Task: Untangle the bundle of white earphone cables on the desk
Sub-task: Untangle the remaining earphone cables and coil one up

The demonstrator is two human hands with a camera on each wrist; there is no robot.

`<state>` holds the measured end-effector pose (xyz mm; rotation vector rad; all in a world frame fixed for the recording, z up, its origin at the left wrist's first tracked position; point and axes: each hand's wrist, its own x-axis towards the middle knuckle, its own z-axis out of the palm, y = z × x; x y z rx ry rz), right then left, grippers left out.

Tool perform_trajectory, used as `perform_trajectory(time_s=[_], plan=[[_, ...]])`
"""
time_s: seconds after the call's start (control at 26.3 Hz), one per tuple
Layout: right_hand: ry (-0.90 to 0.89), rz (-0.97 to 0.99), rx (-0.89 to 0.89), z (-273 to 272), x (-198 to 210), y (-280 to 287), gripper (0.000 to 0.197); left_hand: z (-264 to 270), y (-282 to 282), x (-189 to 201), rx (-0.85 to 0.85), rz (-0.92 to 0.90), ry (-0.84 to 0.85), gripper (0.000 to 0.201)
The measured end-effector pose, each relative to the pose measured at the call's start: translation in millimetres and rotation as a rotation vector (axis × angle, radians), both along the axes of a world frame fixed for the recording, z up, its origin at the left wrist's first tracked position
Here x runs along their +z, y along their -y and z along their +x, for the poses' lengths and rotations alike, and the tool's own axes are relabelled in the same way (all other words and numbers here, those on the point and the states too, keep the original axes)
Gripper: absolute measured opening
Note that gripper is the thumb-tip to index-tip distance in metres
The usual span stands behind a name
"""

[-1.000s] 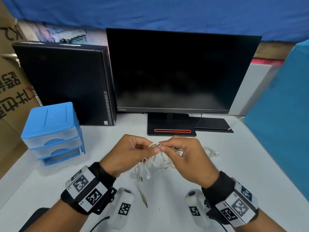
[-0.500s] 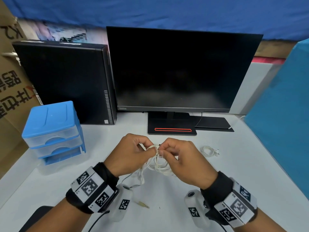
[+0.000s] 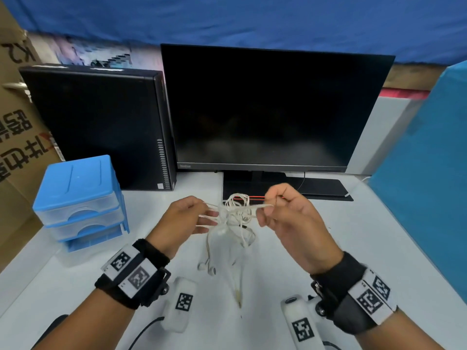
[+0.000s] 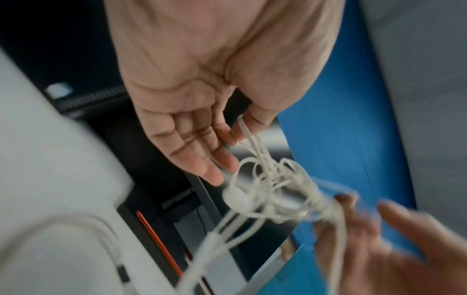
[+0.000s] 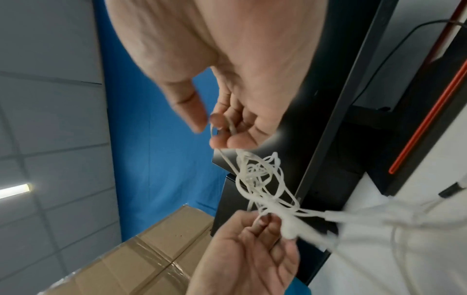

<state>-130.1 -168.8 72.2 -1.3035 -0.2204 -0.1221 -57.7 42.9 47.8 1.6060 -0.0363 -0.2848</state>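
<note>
Hanging between left hand [image 3: 182, 221] and right hand [image 3: 290, 218], raised above the desk [image 3: 366, 248] before the monitor [image 3: 265, 109]: bundle of white earphone cables [image 3: 236, 213]. Each hand pinching a strand, other fingers loosely spread. Judged light, limp, thin, prone to tightening under hard pull; best taken at loose loops beside the knot. Earbuds [image 3: 207, 269] and plug [image 3: 238, 298] dangling low. Knot's inner crossings blurred, unreadable.
</note>
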Motion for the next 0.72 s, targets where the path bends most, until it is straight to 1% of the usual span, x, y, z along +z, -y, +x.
perform_trajectory(time_s=[0.04,0.08,0.11,0.15,0.23,0.27,0.3,0.38,0.42,0.49,0.53,0.61,0.68,0.72], plan=[[0.035,-0.142,-0.041,2,-6,0,0.017,0,0,4,0.005,-0.174,-0.079,0.022],[0.080,-0.368,-0.140,3,-10,-1,0.019,0,-1,7,0.009,-0.314,-0.143,0.022],[0.118,-0.562,-0.255,5,-16,-2,0.019,0,-1,10,0.002,-0.415,-0.195,0.023],[0.117,-0.643,-0.340,6,-19,-4,0.022,-1,-1,11,-0.014,-0.484,-0.236,0.023],[0.039,-0.611,-0.432,8,-19,-4,0.047,-4,5,12,-0.054,-0.564,-0.281,0.026],[0.002,-0.611,-0.458,8,-18,-4,0.055,-6,7,12,-0.061,-0.607,-0.293,0.026],[-0.027,-0.617,-0.478,8,-17,-4,0.058,-8,9,11,-0.063,-0.656,-0.297,0.023],[-0.082,-0.556,-0.499,9,-15,-2,0.051,-10,10,11,-0.069,-0.704,-0.289,0.012],[-0.123,-0.482,-0.488,9,-12,-1,0.046,-11,9,11,-0.077,-0.681,-0.275,0.011],[-0.178,-0.309,-0.389,7,-6,2,0.037,-12,4,10,-0.104,-0.551,-0.201,0.016],[-0.176,-0.228,-0.319,6,-2,3,0.033,-13,2,9,-0.120,-0.487,-0.152,0.017],[-0.141,-0.113,-0.188,2,7,4,0.027,-15,0,8,-0.141,-0.416,-0.074,0.022],[-0.120,-0.084,-0.085,-3,15,6,0.024,-16,3,5,-0.179,-0.356,-0.008,0.029],[-0.115,-0.146,-0.044,-6,17,6,0.023,-19,5,5,-0.211,-0.307,0.039,0.031]])
